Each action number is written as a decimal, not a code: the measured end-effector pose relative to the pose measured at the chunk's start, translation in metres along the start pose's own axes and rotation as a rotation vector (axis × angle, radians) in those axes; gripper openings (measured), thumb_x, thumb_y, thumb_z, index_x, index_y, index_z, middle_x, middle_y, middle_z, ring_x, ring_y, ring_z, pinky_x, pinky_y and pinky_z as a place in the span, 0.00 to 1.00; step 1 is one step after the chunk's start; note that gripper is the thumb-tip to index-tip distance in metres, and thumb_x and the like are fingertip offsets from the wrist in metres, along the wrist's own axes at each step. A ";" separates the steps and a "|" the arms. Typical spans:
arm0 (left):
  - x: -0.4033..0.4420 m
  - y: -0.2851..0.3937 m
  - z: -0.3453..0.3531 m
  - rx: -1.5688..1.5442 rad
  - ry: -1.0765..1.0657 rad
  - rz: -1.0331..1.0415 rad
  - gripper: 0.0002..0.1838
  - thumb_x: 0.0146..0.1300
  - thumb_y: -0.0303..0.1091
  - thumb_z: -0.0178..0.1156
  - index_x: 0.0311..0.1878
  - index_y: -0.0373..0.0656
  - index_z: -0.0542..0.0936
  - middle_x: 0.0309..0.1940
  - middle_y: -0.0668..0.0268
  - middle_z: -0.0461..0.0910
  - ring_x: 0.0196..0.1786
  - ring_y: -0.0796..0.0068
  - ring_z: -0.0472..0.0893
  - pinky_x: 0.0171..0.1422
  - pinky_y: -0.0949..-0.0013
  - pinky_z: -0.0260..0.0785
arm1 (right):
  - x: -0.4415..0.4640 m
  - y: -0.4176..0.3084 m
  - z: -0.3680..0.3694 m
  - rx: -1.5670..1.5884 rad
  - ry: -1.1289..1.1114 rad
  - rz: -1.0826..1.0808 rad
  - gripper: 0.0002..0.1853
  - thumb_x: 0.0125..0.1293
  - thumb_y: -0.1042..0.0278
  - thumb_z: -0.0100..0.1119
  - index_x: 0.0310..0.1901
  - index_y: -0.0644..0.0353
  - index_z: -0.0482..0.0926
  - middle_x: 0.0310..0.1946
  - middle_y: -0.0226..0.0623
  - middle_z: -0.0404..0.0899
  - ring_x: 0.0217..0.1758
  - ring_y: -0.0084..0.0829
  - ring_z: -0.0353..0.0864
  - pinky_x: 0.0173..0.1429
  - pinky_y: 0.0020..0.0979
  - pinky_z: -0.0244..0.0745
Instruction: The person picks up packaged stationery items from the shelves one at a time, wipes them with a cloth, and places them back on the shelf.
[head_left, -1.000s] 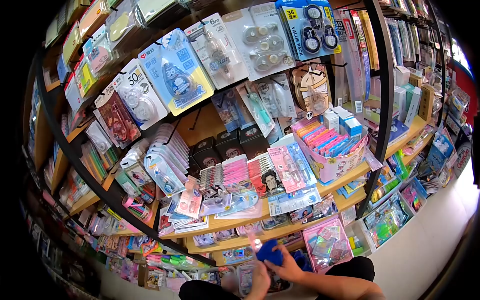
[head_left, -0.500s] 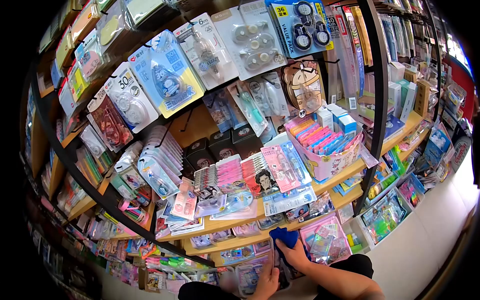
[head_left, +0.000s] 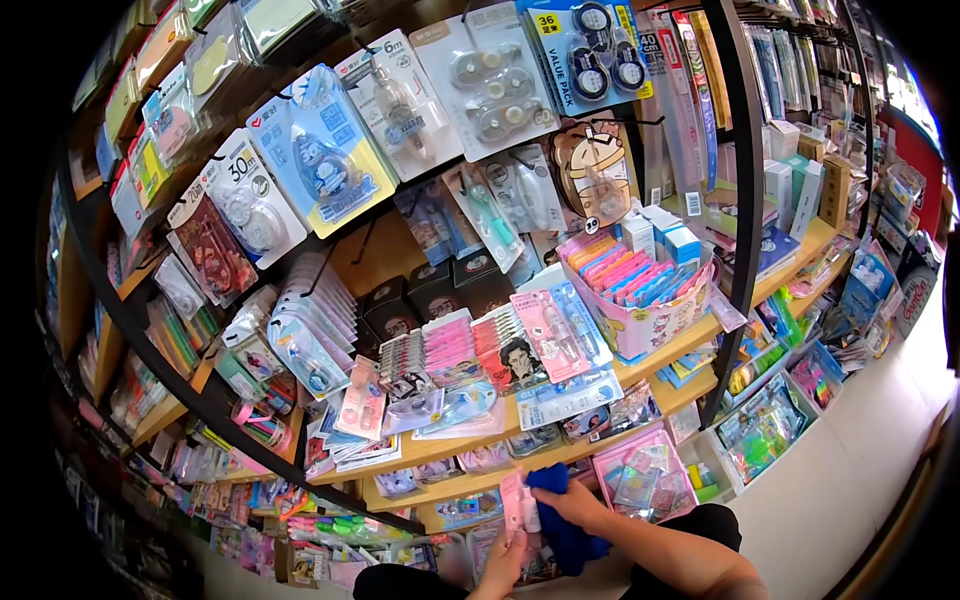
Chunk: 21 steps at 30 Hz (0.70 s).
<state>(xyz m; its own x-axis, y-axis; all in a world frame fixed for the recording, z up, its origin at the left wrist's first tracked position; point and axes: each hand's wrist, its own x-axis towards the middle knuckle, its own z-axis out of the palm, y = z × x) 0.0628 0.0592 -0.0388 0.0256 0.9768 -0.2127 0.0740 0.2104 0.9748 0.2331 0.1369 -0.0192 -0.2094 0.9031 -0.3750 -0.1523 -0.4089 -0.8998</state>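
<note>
Low in the view, my left hand [head_left: 502, 563] is closed on the lower end of a pink blister pack [head_left: 513, 500], whose printed front is too small to read. Just right of it, my right hand [head_left: 572, 504] grips a dark blue cloth [head_left: 568, 545] that hangs down below the fingers. The cloth's upper edge lies against the pack's right side, partly covering it. Both hands are in front of the lower shelf, above an open bin of packaged goods partly hidden behind them.
A wooden shelf [head_left: 405, 456] carries stacked correction-tape packs and a pink box [head_left: 640, 325] of colourful packets. Carded tapes [head_left: 325, 150] hang on hooks above. A black post [head_left: 740, 220] rises at right. A pink tray [head_left: 640, 440] and a white bin [head_left: 750, 470] stand low.
The pack has turned from edge-on to show its pink front, shifting left with my left hand. My right hand has moved slightly left and down, and the bunched cloth now hangs loose.
</note>
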 end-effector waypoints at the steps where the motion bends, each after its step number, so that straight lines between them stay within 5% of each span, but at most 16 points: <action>1: 0.002 -0.001 -0.006 -0.013 0.029 0.018 0.17 0.67 0.41 0.49 0.50 0.38 0.71 0.38 0.70 0.74 0.39 0.80 0.72 0.44 0.74 0.65 | -0.002 0.002 0.002 -0.019 -0.032 0.015 0.18 0.59 0.58 0.60 0.47 0.60 0.76 0.37 0.30 0.78 0.38 0.22 0.75 0.44 0.28 0.71; 2: 0.001 0.006 -0.006 -0.026 0.060 0.035 0.16 0.67 0.40 0.49 0.50 0.38 0.71 0.39 0.70 0.75 0.40 0.80 0.73 0.45 0.74 0.66 | -0.004 0.005 0.003 -0.039 -0.064 0.030 0.18 0.59 0.58 0.60 0.47 0.60 0.75 0.37 0.30 0.78 0.38 0.23 0.75 0.44 0.28 0.71; 3: 0.003 0.013 -0.005 -0.376 0.038 0.042 0.12 0.66 0.34 0.49 0.49 0.39 0.72 0.39 0.67 0.76 0.41 0.76 0.75 0.46 0.72 0.68 | 0.000 0.010 0.003 -0.057 -0.066 0.019 0.17 0.60 0.59 0.59 0.47 0.60 0.75 0.37 0.31 0.78 0.37 0.23 0.76 0.42 0.29 0.72; 6: 0.001 0.040 0.002 -0.444 0.077 0.010 0.10 0.66 0.29 0.48 0.48 0.38 0.72 0.39 0.65 0.77 0.41 0.75 0.77 0.47 0.70 0.69 | 0.000 -0.001 0.003 0.195 0.091 -0.017 0.16 0.60 0.60 0.59 0.46 0.59 0.76 0.38 0.32 0.79 0.37 0.25 0.77 0.41 0.29 0.74; 10: 0.034 -0.067 -0.017 -0.299 0.057 -0.034 0.10 0.64 0.26 0.49 0.47 0.36 0.72 0.39 0.64 0.77 0.40 0.74 0.77 0.46 0.68 0.70 | -0.012 -0.026 -0.008 0.737 -0.193 0.141 0.18 0.61 0.59 0.59 0.49 0.59 0.73 0.40 0.33 0.78 0.39 0.27 0.78 0.44 0.30 0.74; 11: 0.011 0.006 0.028 -0.413 0.098 -0.018 0.08 0.63 0.26 0.48 0.43 0.37 0.73 0.35 0.65 0.77 0.37 0.74 0.77 0.42 0.69 0.71 | -0.014 -0.023 -0.005 0.681 -0.267 0.131 0.19 0.60 0.60 0.59 0.50 0.59 0.72 0.40 0.33 0.77 0.39 0.27 0.78 0.44 0.29 0.73; 14: 0.010 0.014 0.028 -0.442 0.217 -0.177 0.05 0.63 0.27 0.48 0.39 0.39 0.73 0.31 0.66 0.76 0.33 0.76 0.76 0.37 0.70 0.70 | -0.025 -0.010 0.007 0.314 -0.493 -0.115 0.25 0.58 0.62 0.62 0.55 0.61 0.68 0.40 0.33 0.77 0.42 0.25 0.75 0.47 0.27 0.71; 19: 0.027 -0.035 0.000 -0.271 0.481 0.139 0.07 0.66 0.33 0.47 0.39 0.41 0.72 0.30 0.68 0.75 0.32 0.79 0.74 0.38 0.74 0.67 | -0.016 0.013 0.013 -0.394 -0.458 -0.391 0.25 0.58 0.57 0.61 0.51 0.66 0.71 0.41 0.44 0.77 0.42 0.31 0.76 0.49 0.30 0.70; 21: 0.016 0.009 0.018 -0.337 0.536 0.145 0.08 0.66 0.34 0.47 0.40 0.40 0.72 0.32 0.67 0.75 0.34 0.80 0.73 0.39 0.75 0.66 | -0.013 0.022 0.018 -0.356 -0.466 -0.446 0.25 0.57 0.57 0.62 0.51 0.66 0.72 0.40 0.43 0.78 0.44 0.31 0.76 0.51 0.30 0.69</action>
<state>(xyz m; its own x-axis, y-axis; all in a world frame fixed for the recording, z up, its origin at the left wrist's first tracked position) 0.0822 0.0762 -0.0343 -0.4957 0.8628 -0.0994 -0.2119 -0.0092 0.9772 0.2148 0.1132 -0.0302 -0.6012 0.7920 0.1064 -0.0130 0.1234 -0.9923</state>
